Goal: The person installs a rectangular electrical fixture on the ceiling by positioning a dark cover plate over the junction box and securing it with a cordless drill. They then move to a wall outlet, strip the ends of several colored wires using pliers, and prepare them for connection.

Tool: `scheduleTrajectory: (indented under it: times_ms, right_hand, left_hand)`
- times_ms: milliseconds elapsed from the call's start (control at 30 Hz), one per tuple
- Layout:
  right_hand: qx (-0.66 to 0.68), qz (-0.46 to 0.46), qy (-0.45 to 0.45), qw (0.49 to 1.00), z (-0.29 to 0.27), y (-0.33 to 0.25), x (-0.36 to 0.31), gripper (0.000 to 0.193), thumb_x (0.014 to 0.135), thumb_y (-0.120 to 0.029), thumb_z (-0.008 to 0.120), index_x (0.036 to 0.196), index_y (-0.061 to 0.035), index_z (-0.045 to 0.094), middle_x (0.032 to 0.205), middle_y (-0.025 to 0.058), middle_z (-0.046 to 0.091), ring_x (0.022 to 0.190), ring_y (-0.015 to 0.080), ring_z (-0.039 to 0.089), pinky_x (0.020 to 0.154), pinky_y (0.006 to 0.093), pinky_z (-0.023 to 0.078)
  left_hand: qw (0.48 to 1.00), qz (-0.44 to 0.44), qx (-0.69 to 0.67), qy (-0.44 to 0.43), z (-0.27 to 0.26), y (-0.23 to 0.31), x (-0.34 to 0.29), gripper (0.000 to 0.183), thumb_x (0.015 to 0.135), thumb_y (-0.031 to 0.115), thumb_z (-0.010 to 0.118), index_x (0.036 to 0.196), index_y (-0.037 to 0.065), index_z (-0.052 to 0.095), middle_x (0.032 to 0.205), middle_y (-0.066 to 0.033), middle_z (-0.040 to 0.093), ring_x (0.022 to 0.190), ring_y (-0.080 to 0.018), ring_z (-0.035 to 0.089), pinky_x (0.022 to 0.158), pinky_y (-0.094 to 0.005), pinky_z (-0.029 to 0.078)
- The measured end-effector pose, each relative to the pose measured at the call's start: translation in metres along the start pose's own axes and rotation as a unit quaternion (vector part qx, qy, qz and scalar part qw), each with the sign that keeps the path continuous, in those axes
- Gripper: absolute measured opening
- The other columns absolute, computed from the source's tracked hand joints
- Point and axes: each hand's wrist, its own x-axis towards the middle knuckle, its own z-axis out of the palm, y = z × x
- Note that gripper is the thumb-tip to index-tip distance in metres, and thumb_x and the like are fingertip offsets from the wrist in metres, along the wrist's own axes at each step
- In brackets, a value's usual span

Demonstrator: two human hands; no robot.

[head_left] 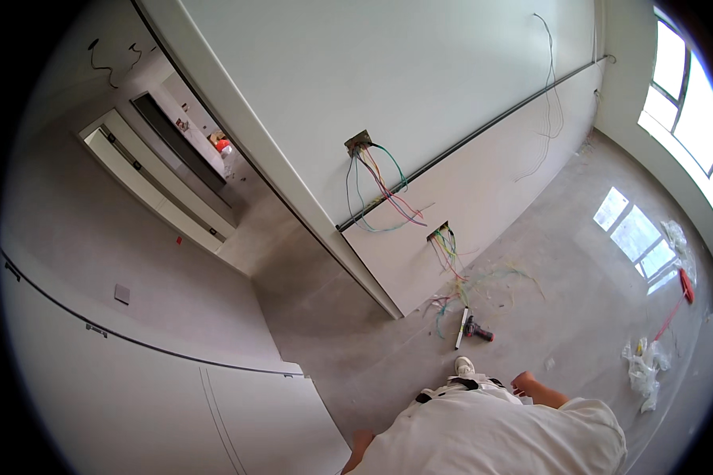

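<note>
My right hand (523, 383) hangs beside my waist, close to the white clothing. Its fingers look bent but are too small to make out, and no held thing shows. My left hand (362, 438) is low at my other side, by the white panels, smeared and partly cut off by my body. Beyond my shoe, a dark and red cordless drill (479, 330) lies on the floor against a narrow pale bar (461, 328), apart from both hands. Loose coloured wires hang from an upper wall box (357, 142) and a lower wall box (438, 232).
Cut wire pieces (444, 303) litter the floor below the wall panel (451, 87). Clear plastic wrapping (646, 370) and a red coil (685, 286) lie at the right, under the window (681, 87). A white cabinet (166, 396) stands at my left; a doorway (242, 190) opens beyond.
</note>
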Motion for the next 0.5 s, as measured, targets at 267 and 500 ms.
scheduleTrajectory:
  times_ms: [267,500]
  right_hand:
    - [0.093,-0.108,-0.003,0.990,-0.012,-0.076,0.043,0.026,0.087,-0.013,0.070,0.109,-0.0021,0.065,0.090,0.0095,0.069,0.069,0.0238,0.071,0.056,0.0371,0.053]
    - [0.108,-0.134,-0.035,0.985,-0.042,-0.110,0.054,0.036,0.087,-0.013,0.068,0.121,-0.0005,0.061,0.094,0.0110,0.070,0.072,0.0242,0.071,0.058,0.0382,0.054]
  left_hand:
    - [0.706,-0.317,-0.628,0.077,-0.094,0.071,0.115,0.016,0.087,0.018,0.065,0.091,0.003,0.064,0.073,-0.0072,0.065,0.063,-0.0165,0.063,0.053,-0.0312,0.051]
    - [0.641,-0.281,-0.687,0.197,-0.201,0.075,0.188,0.015,0.096,0.017,0.065,0.104,0.005,0.065,0.077,-0.0063,0.068,0.064,-0.0137,0.064,0.053,-0.0282,0.051]
